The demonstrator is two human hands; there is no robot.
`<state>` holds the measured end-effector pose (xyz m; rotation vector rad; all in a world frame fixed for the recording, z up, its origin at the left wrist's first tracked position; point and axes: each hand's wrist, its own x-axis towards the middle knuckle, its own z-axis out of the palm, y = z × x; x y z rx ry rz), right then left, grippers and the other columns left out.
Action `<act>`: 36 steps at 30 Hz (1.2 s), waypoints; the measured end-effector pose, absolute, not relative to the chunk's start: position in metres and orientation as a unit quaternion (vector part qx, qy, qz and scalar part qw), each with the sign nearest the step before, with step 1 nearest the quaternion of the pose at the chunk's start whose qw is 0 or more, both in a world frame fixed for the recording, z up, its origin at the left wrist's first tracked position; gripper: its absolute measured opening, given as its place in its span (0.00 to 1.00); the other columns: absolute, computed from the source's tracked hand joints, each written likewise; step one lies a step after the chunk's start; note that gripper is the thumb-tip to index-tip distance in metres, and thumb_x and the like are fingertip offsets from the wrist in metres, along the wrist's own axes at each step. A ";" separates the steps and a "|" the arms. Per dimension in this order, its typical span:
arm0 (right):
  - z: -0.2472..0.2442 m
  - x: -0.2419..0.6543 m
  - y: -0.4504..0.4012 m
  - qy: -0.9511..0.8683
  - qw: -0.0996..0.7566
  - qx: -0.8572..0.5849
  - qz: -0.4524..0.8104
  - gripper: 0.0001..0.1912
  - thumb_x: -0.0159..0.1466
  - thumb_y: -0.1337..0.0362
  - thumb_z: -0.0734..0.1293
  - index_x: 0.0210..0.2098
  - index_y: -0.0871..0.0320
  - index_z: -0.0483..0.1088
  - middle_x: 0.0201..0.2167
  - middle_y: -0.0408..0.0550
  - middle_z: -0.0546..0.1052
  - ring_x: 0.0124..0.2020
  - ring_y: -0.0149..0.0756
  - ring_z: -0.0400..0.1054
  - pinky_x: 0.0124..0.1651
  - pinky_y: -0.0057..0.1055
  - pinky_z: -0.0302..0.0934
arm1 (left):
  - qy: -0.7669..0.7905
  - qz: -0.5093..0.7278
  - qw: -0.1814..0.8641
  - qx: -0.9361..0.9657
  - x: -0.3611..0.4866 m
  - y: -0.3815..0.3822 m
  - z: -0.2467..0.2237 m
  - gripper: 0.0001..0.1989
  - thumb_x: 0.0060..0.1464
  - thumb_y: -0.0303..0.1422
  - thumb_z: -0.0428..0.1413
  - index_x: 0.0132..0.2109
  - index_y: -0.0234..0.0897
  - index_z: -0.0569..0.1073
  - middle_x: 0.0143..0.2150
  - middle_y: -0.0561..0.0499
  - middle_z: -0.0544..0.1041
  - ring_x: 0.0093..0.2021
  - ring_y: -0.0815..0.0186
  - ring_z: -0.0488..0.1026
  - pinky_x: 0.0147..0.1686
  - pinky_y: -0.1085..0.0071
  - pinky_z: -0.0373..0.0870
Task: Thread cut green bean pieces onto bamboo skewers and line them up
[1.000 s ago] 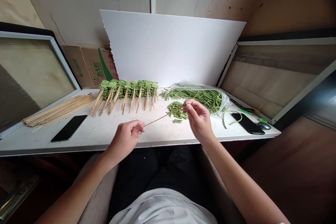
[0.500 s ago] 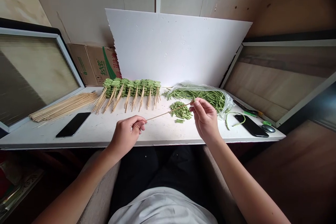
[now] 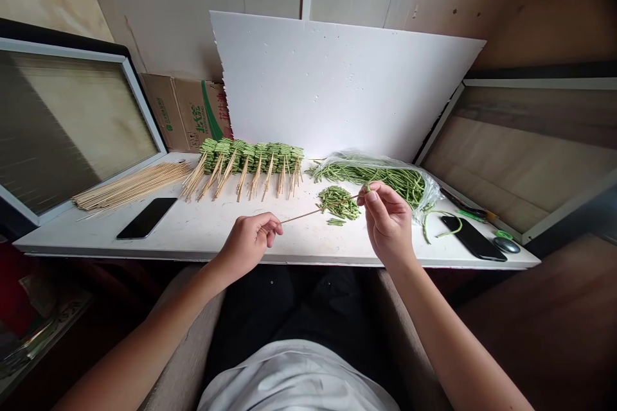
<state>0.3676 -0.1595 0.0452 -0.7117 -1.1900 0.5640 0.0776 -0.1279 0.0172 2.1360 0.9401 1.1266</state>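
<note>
Pinching a bamboo skewer [image 3: 318, 210] near its end, our left hand [image 3: 248, 245] holds it out, while the nearly closed fingers [image 3: 373, 196] of our right hand [image 3: 388, 221] grip a small green bean piece [image 3: 367, 187] at its far tip, just above a loose pile of cut beans [image 3: 337, 202] on the white table [image 3: 193, 237], with finished skewers [image 3: 250, 164] lined up to the left.

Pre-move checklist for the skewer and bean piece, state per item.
1. Skewer gripped in left hand: ok.
2. Right hand pinching bean piece: ok.
3. Piece pierced by skewer: cannot tell, the pinch hides the tip.
4. Skewer clear of cut-bean pile: cannot tell, it crosses the pile in this view.
5. Spare skewers on the table: ok.
</note>
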 end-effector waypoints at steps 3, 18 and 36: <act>0.048 0.371 -0.159 -0.542 0.729 -0.334 0.253 0.11 0.64 0.52 0.78 0.41 0.49 0.80 0.37 0.44 0.72 0.36 0.35 0.65 0.42 0.34 0.65 | 0.335 0.400 0.317 0.792 0.079 -0.127 0.015 0.16 0.69 0.31 0.48 0.37 0.35 0.79 0.25 0.53 0.74 0.24 0.70 0.69 0.26 0.75 0.64; 0.054 0.374 -0.158 -0.515 0.723 -0.377 0.263 0.14 0.63 0.49 0.77 0.40 0.51 0.79 0.36 0.44 0.74 0.34 0.34 0.66 0.40 0.33 0.65 | 0.219 0.504 -0.123 0.827 0.073 -0.124 0.009 0.16 0.62 0.16 0.56 0.50 0.38 0.80 0.41 0.51 0.86 0.39 0.64 0.84 0.42 0.69 0.79; 0.048 0.333 -0.174 -0.611 0.683 -0.325 0.233 0.11 0.67 0.53 0.75 0.35 0.52 0.76 0.38 0.48 0.75 0.39 0.38 0.69 0.42 0.36 0.66 | 0.323 0.430 0.250 0.805 0.086 -0.139 0.013 0.14 0.60 0.22 0.48 0.35 0.36 0.78 0.26 0.53 0.75 0.24 0.70 0.70 0.27 0.75 0.67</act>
